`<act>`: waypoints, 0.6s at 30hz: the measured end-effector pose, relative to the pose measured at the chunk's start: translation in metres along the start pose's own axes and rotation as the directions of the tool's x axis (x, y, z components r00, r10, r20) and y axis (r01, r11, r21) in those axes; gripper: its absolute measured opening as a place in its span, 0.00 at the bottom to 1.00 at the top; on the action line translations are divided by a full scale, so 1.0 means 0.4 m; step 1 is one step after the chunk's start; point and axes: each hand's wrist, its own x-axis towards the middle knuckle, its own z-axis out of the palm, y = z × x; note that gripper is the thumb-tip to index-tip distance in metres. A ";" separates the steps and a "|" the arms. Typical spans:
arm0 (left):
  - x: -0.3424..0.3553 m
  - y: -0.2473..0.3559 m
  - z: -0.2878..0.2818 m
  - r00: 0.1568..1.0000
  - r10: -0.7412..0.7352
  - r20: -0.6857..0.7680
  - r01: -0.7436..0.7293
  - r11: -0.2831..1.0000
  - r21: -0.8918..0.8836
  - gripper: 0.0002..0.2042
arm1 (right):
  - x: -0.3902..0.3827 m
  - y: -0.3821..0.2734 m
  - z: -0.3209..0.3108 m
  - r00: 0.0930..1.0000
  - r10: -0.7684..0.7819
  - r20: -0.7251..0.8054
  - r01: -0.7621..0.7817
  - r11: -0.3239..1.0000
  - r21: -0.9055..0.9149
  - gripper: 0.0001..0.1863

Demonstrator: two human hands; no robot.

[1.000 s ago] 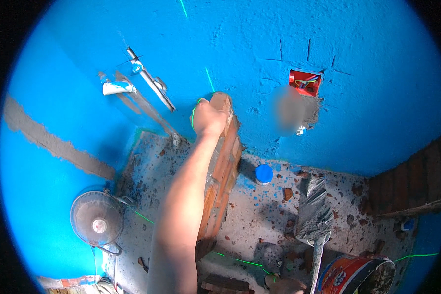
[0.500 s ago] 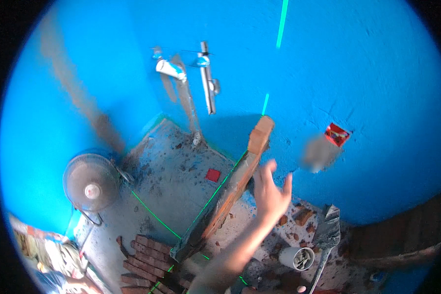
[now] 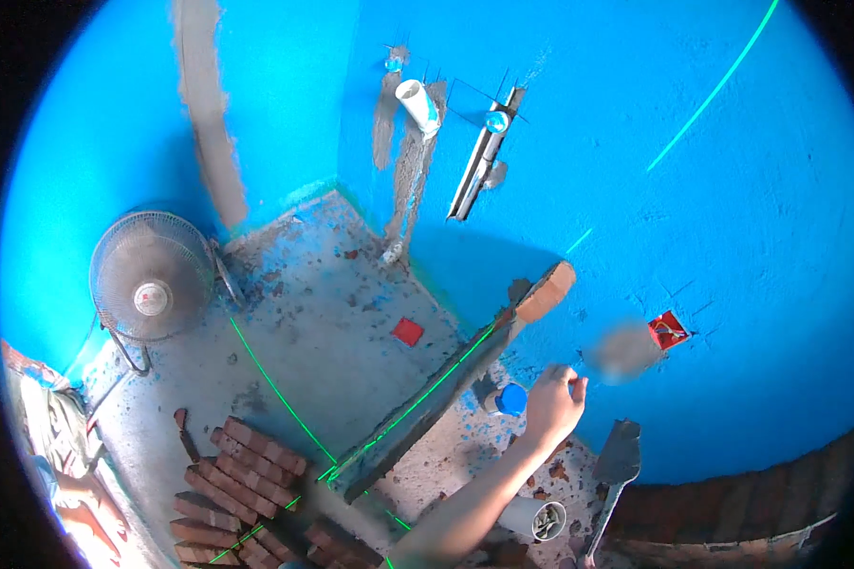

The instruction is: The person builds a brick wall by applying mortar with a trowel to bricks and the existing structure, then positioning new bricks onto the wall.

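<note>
My left hand [image 3: 553, 410] reaches in from the lower edge and hovers before the blue wall, right of a low wall [image 3: 403, 431]. Its fingers are curled together; whatever they may hold is hidden. Just left of the hand stands a container with a blue lid [image 3: 510, 399]. A brick [image 3: 547, 292] sits at the far end of the low wall, against the blue wall. Right of my forearm lie a white tub [image 3: 549, 521] with pale scraps inside and a trowel [image 3: 619, 455] smeared grey. My right hand is out of view.
Bricks [image 3: 247, 474] are stacked at lower left, beyond them a fan [image 3: 152, 275]. Green laser lines cross floor and walls. A red square [image 3: 407, 331] lies on the floor. The wall carries a red electrical box [image 3: 668, 330] and white pipe [image 3: 417, 106]. A person's bare limb [image 3: 95, 512] shows far left.
The view has shifted. My left hand has gone from spread fingers to curled ones and moved right and down in the picture. The blue-lidded container has come into sight beside it.
</note>
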 end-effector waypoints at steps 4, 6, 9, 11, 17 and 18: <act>0.077 -0.020 -0.018 0.999 -0.036 0.023 0.035 0.999 0.035 0.13 | 0.031 0.022 0.010 0.978 -0.204 -0.035 0.195 0.966 -0.167 0.14; 0.104 -0.026 -0.021 0.995 -0.082 -0.065 0.085 0.995 0.043 0.17 | 0.057 -0.002 0.018 0.956 -0.289 -0.047 0.254 0.900 -0.355 0.14; 0.181 -0.036 -0.063 0.987 -0.089 -0.136 0.105 0.988 0.112 0.26 | 0.097 -0.030 0.071 0.927 -0.375 0.012 0.342 0.830 -0.442 0.12; 0.230 0.009 0.015 0.989 -0.093 -0.114 0.101 0.993 0.067 0.28 | 0.122 -0.081 0.085 0.882 -0.471 0.008 0.429 0.797 -0.426 0.13; 0.357 -0.045 -0.045 0.999 0.011 0.050 -0.025 0.959 0.284 0.18 | 0.312 -0.139 0.171 0.923 -0.024 0.383 0.082 0.987 -0.137 0.18; 0.398 -0.031 -0.093 0.989 -0.049 0.142 0.004 0.952 0.306 0.16 | 0.346 -0.117 0.173 0.892 0.012 0.451 0.019 0.998 -0.064 0.18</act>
